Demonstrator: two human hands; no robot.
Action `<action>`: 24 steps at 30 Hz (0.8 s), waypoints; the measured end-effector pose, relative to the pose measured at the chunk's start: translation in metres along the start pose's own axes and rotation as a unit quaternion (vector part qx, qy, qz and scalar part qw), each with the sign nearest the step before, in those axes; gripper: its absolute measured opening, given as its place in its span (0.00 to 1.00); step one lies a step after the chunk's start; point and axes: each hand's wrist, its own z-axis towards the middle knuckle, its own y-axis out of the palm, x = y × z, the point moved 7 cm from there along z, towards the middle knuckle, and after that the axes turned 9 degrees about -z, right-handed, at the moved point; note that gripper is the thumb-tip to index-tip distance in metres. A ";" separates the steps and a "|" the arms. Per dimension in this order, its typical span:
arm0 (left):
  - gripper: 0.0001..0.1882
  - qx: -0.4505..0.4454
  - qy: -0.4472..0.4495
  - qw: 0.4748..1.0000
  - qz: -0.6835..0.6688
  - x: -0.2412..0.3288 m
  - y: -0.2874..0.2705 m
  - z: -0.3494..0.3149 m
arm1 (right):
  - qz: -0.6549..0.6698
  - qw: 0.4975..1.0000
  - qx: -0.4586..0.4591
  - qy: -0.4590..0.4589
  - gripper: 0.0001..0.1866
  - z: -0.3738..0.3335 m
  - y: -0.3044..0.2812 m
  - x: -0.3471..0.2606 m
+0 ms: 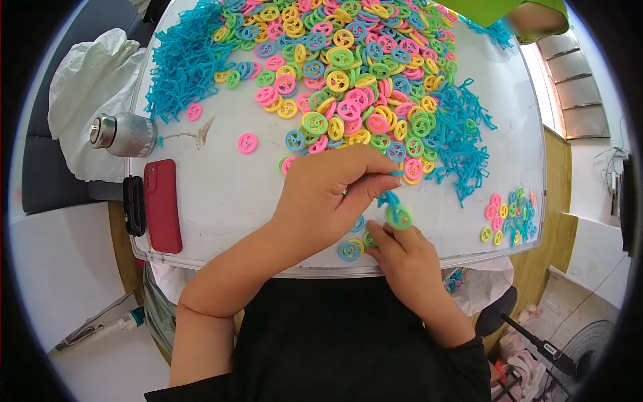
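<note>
Above the table's near edge, my left hand pinches a blue plastic piece between thumb and index finger. A light green spoked wheel sits at the lower end of that blue piece, against the fingers of my right hand. The right hand's fingers are closed, with another green wheel at their tips. Just left of them, a blue wheel overlaps a yellow one on the table. How far the blue piece fits into the light green wheel is partly hidden by my fingers.
A large heap of coloured wheels covers the far middle, with blue plastic pieces piled left and right. A red phone, black case and metallic canister stand left. A co-worker's hand shows at far right.
</note>
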 end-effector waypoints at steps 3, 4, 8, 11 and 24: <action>0.06 -0.016 -0.030 0.998 -0.044 -0.004 0.002 0.001 | 0.015 1.000 -0.009 0.018 0.18 -0.002 0.006 0.006; 0.06 -0.014 -0.067 0.994 -0.087 -0.013 0.002 0.000 | 0.040 0.999 0.002 0.010 0.19 0.000 0.003 0.009; 0.08 -0.022 -0.138 0.981 -0.133 -0.023 0.005 -0.003 | 0.283 0.954 -0.037 0.093 0.18 0.000 -0.029 0.035; 0.10 -0.091 -0.207 0.961 -0.159 -0.023 0.015 -0.004 | 0.427 0.888 0.113 0.128 0.14 0.005 -0.061 0.060; 0.05 -0.041 -0.127 0.975 -0.177 -0.020 0.023 -0.009 | 0.638 0.753 0.081 0.139 0.07 0.046 -0.018 0.051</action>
